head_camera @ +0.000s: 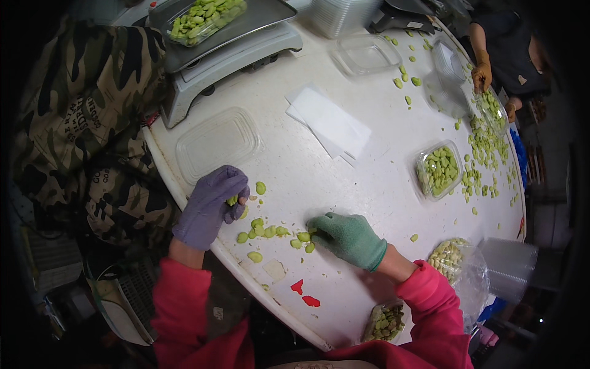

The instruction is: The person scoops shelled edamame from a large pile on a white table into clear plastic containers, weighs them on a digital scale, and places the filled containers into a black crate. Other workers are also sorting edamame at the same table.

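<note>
My left hand (209, 205), in a purple glove, is curled around a few shelled green broad beans (232, 200) above the table's near edge. In a green glove, my right hand (348, 237) rests low on the tabletop with its fingertips at some loose beans (303, 236). Whether it grips one is hidden beneath the fingers. Between the hands lies a short row of loose broad beans (269, 231). Just beyond my left hand a clear plastic container or lid (219, 140) sits on the white table (276, 170).
Beans fill a clear tub on a scale (235, 60) and another tub (440, 169) at right. White sheets (329, 122) lie mid-table. A tub of darker beans (386, 323) and a bag of pale beans (447, 260) are near my right arm. A co-worker's gloved hand (482, 74) holds a tub.
</note>
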`<action>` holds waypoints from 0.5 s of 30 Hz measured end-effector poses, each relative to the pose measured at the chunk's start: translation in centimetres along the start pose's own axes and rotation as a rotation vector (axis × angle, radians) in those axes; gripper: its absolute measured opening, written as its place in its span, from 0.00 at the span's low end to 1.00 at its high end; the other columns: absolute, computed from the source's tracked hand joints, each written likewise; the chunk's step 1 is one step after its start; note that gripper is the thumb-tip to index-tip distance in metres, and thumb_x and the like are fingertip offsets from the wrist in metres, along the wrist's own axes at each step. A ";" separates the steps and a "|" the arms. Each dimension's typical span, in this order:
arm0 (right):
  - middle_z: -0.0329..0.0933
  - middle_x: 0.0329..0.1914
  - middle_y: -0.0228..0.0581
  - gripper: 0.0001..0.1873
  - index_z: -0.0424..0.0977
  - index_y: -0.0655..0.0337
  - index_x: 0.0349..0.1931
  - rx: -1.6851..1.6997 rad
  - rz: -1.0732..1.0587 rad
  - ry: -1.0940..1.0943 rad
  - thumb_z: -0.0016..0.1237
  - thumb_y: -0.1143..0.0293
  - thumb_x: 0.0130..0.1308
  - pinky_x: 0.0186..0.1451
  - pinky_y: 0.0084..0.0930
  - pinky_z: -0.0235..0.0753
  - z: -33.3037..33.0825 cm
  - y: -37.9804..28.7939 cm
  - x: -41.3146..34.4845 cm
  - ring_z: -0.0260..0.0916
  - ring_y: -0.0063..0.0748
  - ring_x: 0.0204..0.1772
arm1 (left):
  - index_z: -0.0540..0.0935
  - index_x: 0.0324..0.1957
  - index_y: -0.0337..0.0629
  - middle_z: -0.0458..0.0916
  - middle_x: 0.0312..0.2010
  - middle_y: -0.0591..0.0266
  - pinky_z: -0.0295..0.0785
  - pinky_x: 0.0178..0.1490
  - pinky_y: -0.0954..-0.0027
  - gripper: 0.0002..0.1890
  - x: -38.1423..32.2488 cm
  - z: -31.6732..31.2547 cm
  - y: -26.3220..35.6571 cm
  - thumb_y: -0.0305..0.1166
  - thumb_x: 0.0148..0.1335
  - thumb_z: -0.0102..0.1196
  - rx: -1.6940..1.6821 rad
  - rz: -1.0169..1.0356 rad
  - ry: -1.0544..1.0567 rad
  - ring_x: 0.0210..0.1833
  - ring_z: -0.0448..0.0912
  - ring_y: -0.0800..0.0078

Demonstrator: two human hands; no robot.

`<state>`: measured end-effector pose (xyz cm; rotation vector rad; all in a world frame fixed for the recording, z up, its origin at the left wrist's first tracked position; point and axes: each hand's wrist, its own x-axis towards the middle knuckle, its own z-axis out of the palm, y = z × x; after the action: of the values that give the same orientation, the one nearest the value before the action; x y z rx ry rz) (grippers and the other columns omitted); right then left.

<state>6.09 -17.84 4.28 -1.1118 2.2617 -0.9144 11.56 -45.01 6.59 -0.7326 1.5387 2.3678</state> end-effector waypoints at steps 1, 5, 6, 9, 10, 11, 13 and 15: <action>0.75 0.33 0.44 0.08 0.72 0.58 0.36 -0.014 0.030 -0.037 0.52 0.68 0.58 0.37 0.36 0.74 0.0 -0.2 0.1 0.73 0.48 0.36 | 0.74 0.32 0.40 0.77 0.24 0.57 0.65 0.25 0.73 0.10 0.6 -0.2 -0.7 0.36 0.57 0.56 0.320 0.172 0.095 0.23 0.75 0.70; 0.74 0.31 0.40 0.06 0.68 0.60 0.32 0.140 0.175 -0.186 0.50 0.71 0.58 0.35 0.30 0.73 -1.0 -0.4 0.1 0.72 0.38 0.32 | 0.76 0.36 0.40 0.79 0.22 0.53 0.73 0.34 0.59 0.16 2.0 1.6 -2.0 0.42 0.55 0.61 1.295 0.353 0.323 0.28 0.80 0.57; 0.74 0.30 0.38 0.06 0.67 0.61 0.31 0.233 0.211 -0.224 0.49 0.72 0.58 0.34 0.28 0.73 -1.5 -0.2 -0.1 0.71 0.35 0.32 | 0.76 0.36 0.40 0.80 0.23 0.53 0.73 0.35 0.58 0.16 2.1 1.6 -2.3 0.42 0.55 0.61 1.404 0.363 0.305 0.29 0.80 0.56; 0.72 0.28 0.32 0.06 0.67 0.63 0.32 1.023 0.427 -0.287 0.48 0.73 0.57 0.33 0.23 0.71 -2.2 1.1 -0.8 0.68 0.25 0.31 | 0.76 0.36 0.41 0.80 0.24 0.52 0.73 0.36 0.57 0.16 2.6 1.5 -2.8 0.42 0.54 0.61 1.499 0.365 0.259 0.30 0.80 0.54; 0.72 0.28 0.27 0.04 0.67 0.63 0.32 1.093 0.419 -0.304 0.46 0.74 0.58 0.33 0.21 0.70 -2.2 1.3 -0.9 0.67 0.20 0.32 | 0.76 0.36 0.41 0.80 0.23 0.54 0.72 0.36 0.58 0.16 2.9 1.2 -3.1 0.42 0.54 0.61 1.493 0.366 0.248 0.30 0.80 0.54; 0.72 0.28 0.29 0.05 0.67 0.63 0.32 0.920 0.392 -0.259 0.47 0.73 0.58 0.33 0.23 0.71 -2.0 0.9 -0.8 0.68 0.23 0.32 | 0.76 0.36 0.41 0.80 0.23 0.55 0.72 0.36 0.58 0.16 3.0 1.1 -3.3 0.42 0.53 0.62 1.487 0.366 0.239 0.29 0.79 0.54; 0.73 0.28 0.33 0.05 0.68 0.63 0.32 0.580 0.330 -0.163 0.47 0.72 0.60 0.33 0.27 0.72 -1.0 -0.2 -0.4 0.71 0.29 0.31 | 0.76 0.35 0.41 0.80 0.24 0.56 0.72 0.35 0.58 0.15 3.1 1.4 -3.5 0.41 0.53 0.62 1.502 0.364 0.251 0.30 0.80 0.54; 0.75 0.29 0.38 0.07 0.71 0.62 0.35 0.206 0.122 -0.058 0.50 0.69 0.59 0.32 0.30 0.73 0.5 -0.5 0.0 0.73 0.36 0.30 | 0.76 0.33 0.40 0.80 0.24 0.57 0.71 0.34 0.59 0.14 3.1 1.7 -3.7 0.39 0.53 0.61 1.435 0.401 0.259 0.29 0.79 0.56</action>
<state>6.70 -18.27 4.34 -0.8889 2.1080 -1.0247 10.06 -42.12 2.58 -0.3322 2.9647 0.7268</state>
